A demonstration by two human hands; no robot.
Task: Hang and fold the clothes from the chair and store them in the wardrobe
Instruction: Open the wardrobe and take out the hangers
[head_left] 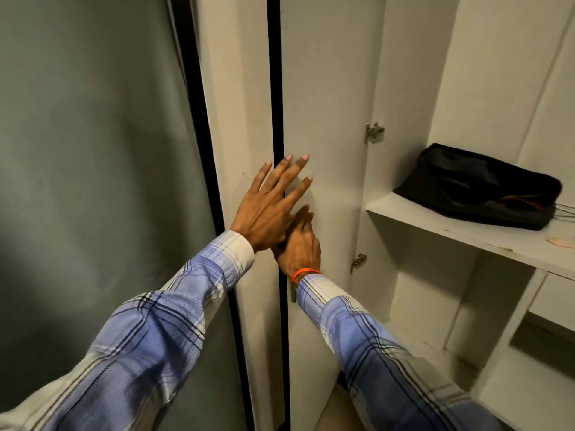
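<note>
The wardrobe [441, 73] is white, with its right compartment standing open; a white door [326, 88] hangs on two metal hinges [375, 132] and is swung out toward the camera, its edge next to a second white panel [230, 88] across a dark gap. No clothes from the chair are in view. The left hand [267, 206] is spread wide, fingers splayed and palm flat against the door near its edge, holding nothing. The right hand [300, 244] sits just below and partly under the left one, its fingers curled toward a slim metal handle [293, 290] on the door; whether they actually close on it cannot be told, since the left hand covers them. An orange band [306, 273] circles the right wrist, and both arms wear blue and white plaid sleeves [149, 331]. Inside the wardrobe, a black bag [479, 185] lies on a white shelf [451, 225], with lower compartments below it. To the left hangs a grey-green curtain [93, 150]
</note>
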